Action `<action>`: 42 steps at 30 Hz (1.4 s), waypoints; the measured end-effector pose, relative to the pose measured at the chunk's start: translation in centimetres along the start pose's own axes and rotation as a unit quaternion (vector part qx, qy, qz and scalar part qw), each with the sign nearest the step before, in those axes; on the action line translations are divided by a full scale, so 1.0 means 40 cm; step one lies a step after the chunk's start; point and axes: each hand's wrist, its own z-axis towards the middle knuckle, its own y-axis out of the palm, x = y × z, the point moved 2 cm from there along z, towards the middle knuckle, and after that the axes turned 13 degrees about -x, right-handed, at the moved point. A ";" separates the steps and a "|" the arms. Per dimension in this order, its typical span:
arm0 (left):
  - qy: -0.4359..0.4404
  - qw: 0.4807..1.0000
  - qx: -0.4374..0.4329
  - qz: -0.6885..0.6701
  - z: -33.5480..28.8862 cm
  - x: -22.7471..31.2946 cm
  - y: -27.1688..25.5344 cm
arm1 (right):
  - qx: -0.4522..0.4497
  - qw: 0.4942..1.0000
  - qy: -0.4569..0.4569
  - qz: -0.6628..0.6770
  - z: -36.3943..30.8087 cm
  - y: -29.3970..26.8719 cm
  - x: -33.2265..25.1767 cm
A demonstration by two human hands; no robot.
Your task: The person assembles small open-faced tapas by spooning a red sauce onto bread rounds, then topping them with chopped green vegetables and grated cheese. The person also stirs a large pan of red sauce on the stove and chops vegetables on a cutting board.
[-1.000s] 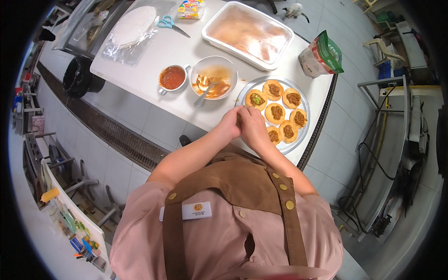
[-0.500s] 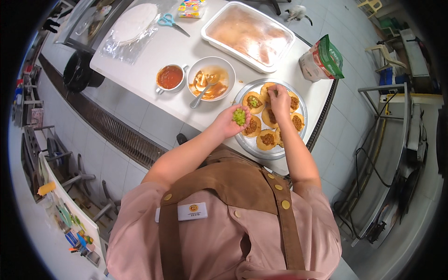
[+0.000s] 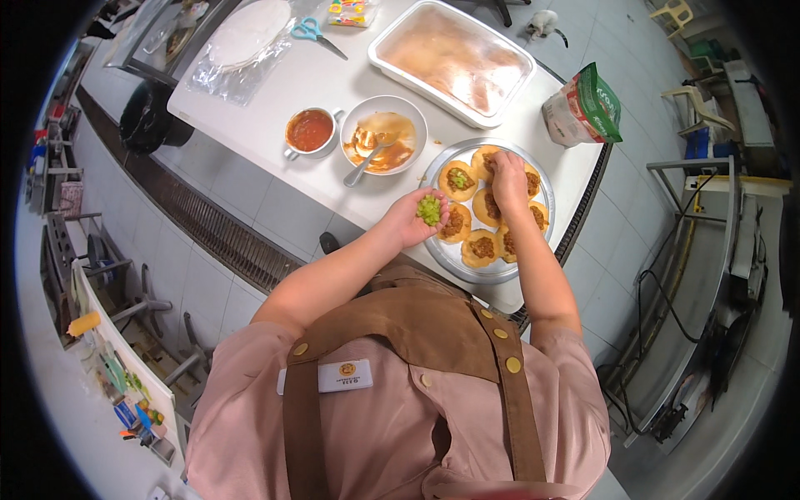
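Cupping diced greens [image 3: 428, 210], the left hand's [image 3: 413, 219] grip curls; the right hand's [image 3: 511, 185], over a round crust [image 3: 480, 160], is unclear.

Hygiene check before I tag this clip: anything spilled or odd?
Yes: what looks like a cat on the floor beyond the white table, odd near open food. Also a small orange-brown bit on the tabletop between the bowl and round tray, as if dropped.

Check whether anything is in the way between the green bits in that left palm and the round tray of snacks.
Nothing visible stands in the way: the left hand holds the chopped green bits at the left rim of the round tray. The white bowl sits farther forward, outside that gap.
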 end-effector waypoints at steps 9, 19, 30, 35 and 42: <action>0.007 1.000 0.019 0.018 -0.006 -0.005 0.003 | 0.039 0.917 0.133 0.374 0.023 0.000 0.101; -0.002 1.000 0.019 0.011 -0.016 -0.012 0.003 | 0.048 0.993 0.030 0.103 0.009 -0.020 0.022; 0.012 1.000 0.018 -0.012 -0.035 -0.003 -0.016 | 0.032 0.987 0.049 0.149 0.042 -0.017 0.045; 0.020 0.999 0.028 -0.023 -0.045 0.000 -0.021 | 0.016 0.967 0.111 0.230 0.123 -0.012 0.105; 0.043 0.999 0.028 -0.011 -0.065 0.014 -0.020 | -0.003 0.995 -0.086 -0.054 0.160 -0.009 0.081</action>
